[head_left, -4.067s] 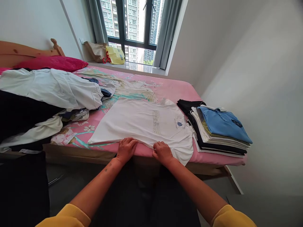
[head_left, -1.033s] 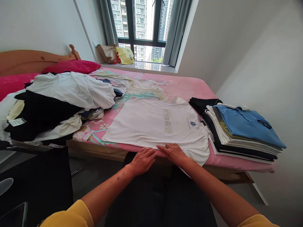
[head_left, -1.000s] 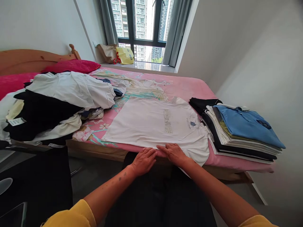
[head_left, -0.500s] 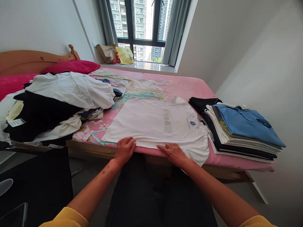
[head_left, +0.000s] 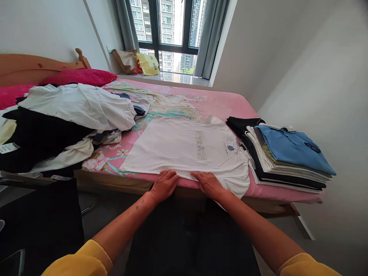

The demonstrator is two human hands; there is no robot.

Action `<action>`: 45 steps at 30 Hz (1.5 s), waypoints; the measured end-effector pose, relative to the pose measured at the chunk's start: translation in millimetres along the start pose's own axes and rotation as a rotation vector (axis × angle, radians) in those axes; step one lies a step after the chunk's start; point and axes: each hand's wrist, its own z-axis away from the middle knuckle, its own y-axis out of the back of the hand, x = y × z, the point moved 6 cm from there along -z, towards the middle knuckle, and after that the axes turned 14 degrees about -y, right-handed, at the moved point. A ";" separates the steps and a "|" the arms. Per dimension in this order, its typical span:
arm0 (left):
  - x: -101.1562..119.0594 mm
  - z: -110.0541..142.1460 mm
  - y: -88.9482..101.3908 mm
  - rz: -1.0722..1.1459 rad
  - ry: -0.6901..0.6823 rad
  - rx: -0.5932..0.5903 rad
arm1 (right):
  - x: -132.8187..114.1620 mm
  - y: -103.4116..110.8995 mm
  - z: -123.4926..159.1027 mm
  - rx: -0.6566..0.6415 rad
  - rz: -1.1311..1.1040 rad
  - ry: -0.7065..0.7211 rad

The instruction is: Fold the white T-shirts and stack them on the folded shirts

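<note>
From where I stood, the white T-shirt [head_left: 166,145] was found spread flat on the bed [head_left: 221,101], along its near side. Its hem end lay to the left and its neck end to the right; the near sleeve hung over the bed's edge. The front carried a block of small dark print and, closer to the neck, a blue emblem with lettering.

Both hands of the person in yellow sleeves were at the shirt's near edge. The left hand [head_left: 164,185] had its fingers bent over the cloth. The right hand [head_left: 209,184] lay near the sleeve, fingers extended onto the fabric. The two were apart, with a short gap between them. Whether either pinched the cloth I could not tell.

Just beside the neck end stood a folded stack [head_left: 260,155], topped by a blue polo shirt [head_left: 293,145]; a black garment [head_left: 240,123] lay behind it. To the left was a loose heap, a white garment [head_left: 83,105] uppermost, in front of a red pillow [head_left: 83,76]. A brown paper bag [head_left: 125,60] and a yellow bag [head_left: 148,64] rested on the windowsill [head_left: 172,78].
</note>
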 end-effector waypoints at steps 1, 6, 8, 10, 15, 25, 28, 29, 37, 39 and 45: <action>8.0 -5.5 -4.2 0.023 -0.040 0.000 | 2.3 0.4 -0.2 0.013 -0.043 -0.006; 32.1 -32.9 -25.4 0.060 -0.107 -0.006 | 14.1 0.6 0.0 0.058 -0.192 -0.050; 34.0 -41.9 -32.1 0.061 -0.096 -0.026 | 20.4 2.0 0.1 0.070 -0.287 -0.084; 36.8 -48.7 -37.4 0.077 -0.111 -0.055 | 30.3 4.1 0.4 0.067 -0.448 -0.129; 45.4 -55.7 -45.3 0.107 -0.132 -0.086 | 72.0 13.3 5.2 0.152 -0.713 -0.314; 59.0 -64.3 -50.0 0.114 -0.144 -0.122 | 80.3 22.4 -12.1 0.110 -0.219 -0.334; 65.6 -66.3 -52.4 0.114 -0.150 -0.113 | 74.0 20.2 -16.3 0.085 -0.108 -0.324; 67.0 -66.3 -53.1 0.110 -0.139 -0.107 | 73.5 19.5 -17.0 0.093 -0.089 -0.329; 66.3 -71.3 -49.4 0.122 -0.093 -0.081 | 83.6 28.8 -3.3 0.359 -0.283 -0.403; 63.1 -76.5 -49.2 0.122 -0.081 -0.090 | 78.4 32.0 16.6 0.433 -0.354 -0.379; 61.3 -88.0 -52.9 0.114 -0.036 -0.069 | 48.6 -6.5 95.8 0.379 -0.173 -0.318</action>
